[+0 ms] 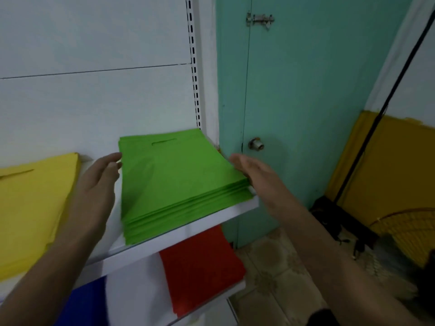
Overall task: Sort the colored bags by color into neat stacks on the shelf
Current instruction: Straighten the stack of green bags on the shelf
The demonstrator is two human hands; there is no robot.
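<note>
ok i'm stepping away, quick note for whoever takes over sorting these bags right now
Left hand: open, fingers at the left edge of the green stack.
Right hand: open, against its right edge.
Upper shelf: yellow stack left, green right.
Lower shelf: red stack and blue bags.
Done: colors separated.
Left: square up the green stack, whose front edges fan out.

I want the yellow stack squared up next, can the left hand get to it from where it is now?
Probably yes. The left hand is open beside the green stack, and the yellow stack lies just to its left on the same shelf, nothing between.
</note>
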